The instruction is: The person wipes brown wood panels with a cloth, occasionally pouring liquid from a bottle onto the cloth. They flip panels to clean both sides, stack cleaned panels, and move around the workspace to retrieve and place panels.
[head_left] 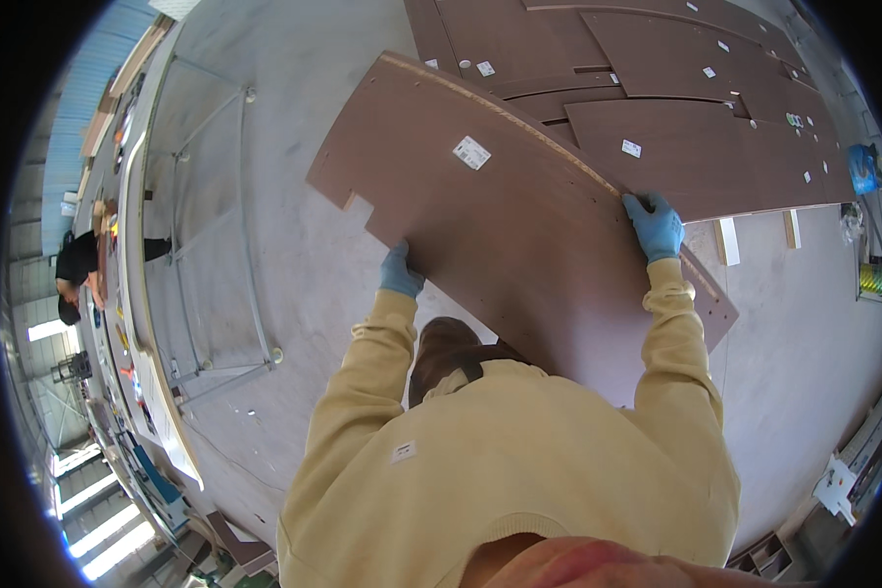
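A pile of brown boards is serving as the landmark. The brown panel in the person's hands is hanging at an angle on the near-left side of the pile, overlapping its closest corner in this view.

The right hand, gloved in blue, is gripping the panel's long edge on the side toward the pile, its fingers closing over the rough, pale rim. The left hand, gloved too, is holding the opposite edge, farther from the pile, near a square cut-out. Its fingertips are passing out of sight beneath the board, so how far they are curling cannot be told. With hands on opposite edges, the person is probably sharing the load and steadying such a broad piece against tipping.

Pale blocks are standing under the pile's near side, seemingly lifting it so that fingers can reach below. Well to the left of the pile, a long worktable is standing on a metal frame, and a co-worker is bending over it.
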Tool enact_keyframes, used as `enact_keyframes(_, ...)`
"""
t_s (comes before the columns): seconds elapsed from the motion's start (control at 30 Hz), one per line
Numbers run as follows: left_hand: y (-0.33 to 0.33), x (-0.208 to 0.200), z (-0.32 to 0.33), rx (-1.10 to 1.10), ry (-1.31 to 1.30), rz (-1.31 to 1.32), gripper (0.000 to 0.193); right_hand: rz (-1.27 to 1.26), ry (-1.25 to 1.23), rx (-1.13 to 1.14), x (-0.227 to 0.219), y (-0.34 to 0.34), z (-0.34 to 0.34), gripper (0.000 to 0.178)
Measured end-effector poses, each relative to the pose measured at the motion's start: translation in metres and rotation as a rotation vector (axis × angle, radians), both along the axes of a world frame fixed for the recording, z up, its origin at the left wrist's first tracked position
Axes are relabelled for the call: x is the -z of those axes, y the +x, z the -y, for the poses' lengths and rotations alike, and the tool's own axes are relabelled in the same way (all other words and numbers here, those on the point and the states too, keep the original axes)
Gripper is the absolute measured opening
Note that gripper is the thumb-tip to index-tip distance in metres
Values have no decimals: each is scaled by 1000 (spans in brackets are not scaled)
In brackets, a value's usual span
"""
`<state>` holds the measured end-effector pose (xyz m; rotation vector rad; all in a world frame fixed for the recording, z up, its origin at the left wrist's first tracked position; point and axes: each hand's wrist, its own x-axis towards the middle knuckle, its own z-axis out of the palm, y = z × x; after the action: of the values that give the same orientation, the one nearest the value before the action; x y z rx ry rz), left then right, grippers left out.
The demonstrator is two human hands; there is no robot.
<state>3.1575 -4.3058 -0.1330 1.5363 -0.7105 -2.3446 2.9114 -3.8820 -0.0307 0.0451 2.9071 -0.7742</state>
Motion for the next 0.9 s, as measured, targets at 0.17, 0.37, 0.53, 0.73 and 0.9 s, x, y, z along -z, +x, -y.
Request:
enact_keyframes(0.17,-122,52,69,199,-112,144,35,112,-35,244,41,-20,35,48)
enact_keyframes(0.37,-261,104,131,374,-175,290,23,116,-34,440,114,-61,91,47)
enact_keyframes(0.53,-367,127,163,303,-121,407,17,149,-114,614,172,-92,147,42)
enact_keyframes(0.73,-439,182,205,424,-203,357,36,118,-206,729,237,-122,185,38)
enact_keyframes(0.9,-454,190,217,410,-238,151,67,160,-316,595,239,-132,180,46)
